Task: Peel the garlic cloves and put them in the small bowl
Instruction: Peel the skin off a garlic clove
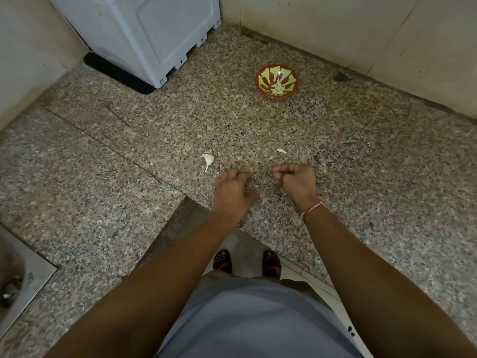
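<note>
The left hand (233, 192) is spread open; the right hand (294, 180) is curled, maybe pinching something tiny. A garlic clove (281, 150) lies just past the right hand. The small bowl (260, 82) sits farther back.

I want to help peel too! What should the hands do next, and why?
Probably reach the left hand to the unpeeled white garlic piece with a stem just beyond it. The red-and-green patterned small bowl already holds peeled cloves, and that hand looks empty.

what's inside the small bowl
A small pile of pale peeled garlic cloves lies at the bottom of the small bowl. Their exact number and anything beneath them cannot be seen.
</note>
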